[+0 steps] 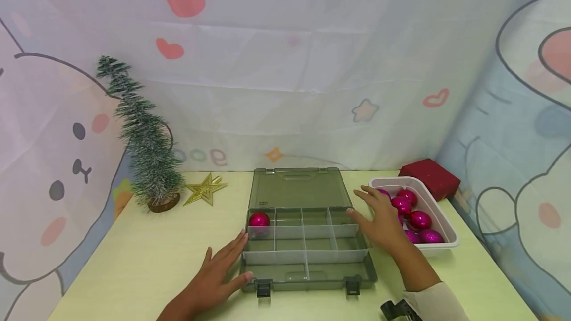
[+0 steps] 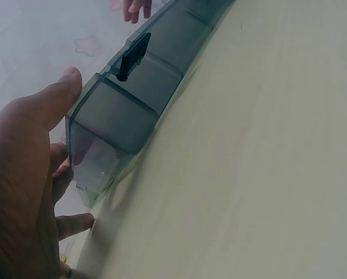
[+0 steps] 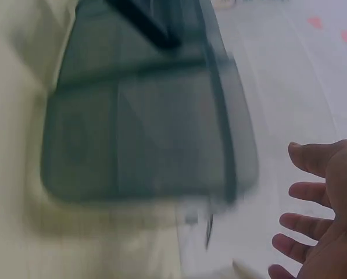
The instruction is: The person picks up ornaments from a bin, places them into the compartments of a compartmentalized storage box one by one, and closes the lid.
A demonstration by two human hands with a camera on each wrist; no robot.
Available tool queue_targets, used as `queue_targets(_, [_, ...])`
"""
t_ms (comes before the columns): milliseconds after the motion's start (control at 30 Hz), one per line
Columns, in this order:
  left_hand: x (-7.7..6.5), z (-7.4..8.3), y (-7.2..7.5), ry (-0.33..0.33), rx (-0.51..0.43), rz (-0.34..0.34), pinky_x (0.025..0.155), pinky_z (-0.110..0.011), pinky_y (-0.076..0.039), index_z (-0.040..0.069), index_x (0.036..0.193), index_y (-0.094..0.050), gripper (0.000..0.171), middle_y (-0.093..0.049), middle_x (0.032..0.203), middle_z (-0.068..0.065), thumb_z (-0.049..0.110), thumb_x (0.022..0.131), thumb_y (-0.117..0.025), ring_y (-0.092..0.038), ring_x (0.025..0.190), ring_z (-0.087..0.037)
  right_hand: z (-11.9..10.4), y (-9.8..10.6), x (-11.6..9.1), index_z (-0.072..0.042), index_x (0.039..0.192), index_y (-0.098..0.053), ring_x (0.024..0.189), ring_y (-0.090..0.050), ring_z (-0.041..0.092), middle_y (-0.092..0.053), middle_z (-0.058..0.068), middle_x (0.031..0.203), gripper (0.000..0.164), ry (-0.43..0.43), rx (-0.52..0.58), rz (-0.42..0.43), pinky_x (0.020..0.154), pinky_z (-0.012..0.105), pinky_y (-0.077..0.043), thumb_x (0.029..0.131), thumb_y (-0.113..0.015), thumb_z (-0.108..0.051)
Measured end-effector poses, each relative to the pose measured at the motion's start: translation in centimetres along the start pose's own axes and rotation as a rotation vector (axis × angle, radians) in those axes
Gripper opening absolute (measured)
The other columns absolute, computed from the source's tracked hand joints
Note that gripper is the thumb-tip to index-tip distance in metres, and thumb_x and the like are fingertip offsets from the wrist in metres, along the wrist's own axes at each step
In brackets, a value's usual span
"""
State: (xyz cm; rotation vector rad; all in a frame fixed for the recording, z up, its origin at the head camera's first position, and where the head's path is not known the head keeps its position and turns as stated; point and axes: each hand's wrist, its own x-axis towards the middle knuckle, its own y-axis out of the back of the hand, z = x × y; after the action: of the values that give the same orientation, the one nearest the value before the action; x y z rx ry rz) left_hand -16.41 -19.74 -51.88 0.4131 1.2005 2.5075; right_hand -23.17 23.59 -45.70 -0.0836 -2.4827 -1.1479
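Note:
An olive-tinted clear plastic organizer box lies with its lid folded back. One shiny magenta ball sits in its back-left compartment. My left hand rests against the box's left side with fingers extended, the thumb at the front corner; the left wrist view shows that hand touching the box wall. Holding nothing, my right hand hovers between the box's right edge and a white basket of several magenta balls. In the right wrist view its fingers are spread.
At the back left stands a small frosted artificial tree on a wooden base, with a gold star lying beside it. A dark red box sits behind the basket. A printed cloth backdrop rises behind the table.

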Motion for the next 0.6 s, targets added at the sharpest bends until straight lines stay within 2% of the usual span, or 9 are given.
queue_targets(167, [0.1,0.0,-0.1,0.002,-0.011,-0.006,0.115,-0.096,-0.007,0.022,0.175,-0.029,0.084,-0.023,0.184,0.001,0.052,0.107,-0.066,-0.033,0.166,-0.04,2.4,1.8,-0.3,0.001,0.146,-0.067,0.146,-0.048,0.057,-0.056,0.031,0.157,0.054,0.028,-0.024,0.072,0.116,0.08,-0.039,0.098,-0.082,-0.017])
queue_targets(333, [0.1,-0.1,0.0,-0.006,-0.002,0.006,0.115,-0.096,-0.008,0.021,0.175,-0.029,0.084,-0.024,0.184,0.001,0.052,0.107,-0.067,-0.034,0.165,-0.04,4.4,3.2,-0.7,0.004,0.142,-0.069,0.139,-0.053,0.056,-0.062,0.031,0.147,0.052,0.067,-0.064,0.134,0.112,0.077,-0.042,0.096,-0.084,-0.014])
queue_targets(600, [-0.1,-0.1,-0.2,-0.019,-0.008,0.024,0.114,-0.096,-0.01,0.02,0.175,-0.031,0.083,-0.027,0.183,0.0,0.051,0.106,-0.068,-0.036,0.164,-0.04,6.8,5.1,-1.0,0.003,0.145,-0.066,0.143,-0.05,0.056,-0.058,0.032,0.15,0.051,0.043,-0.03,0.059,0.112,0.079,-0.044,0.099,-0.081,-0.013])
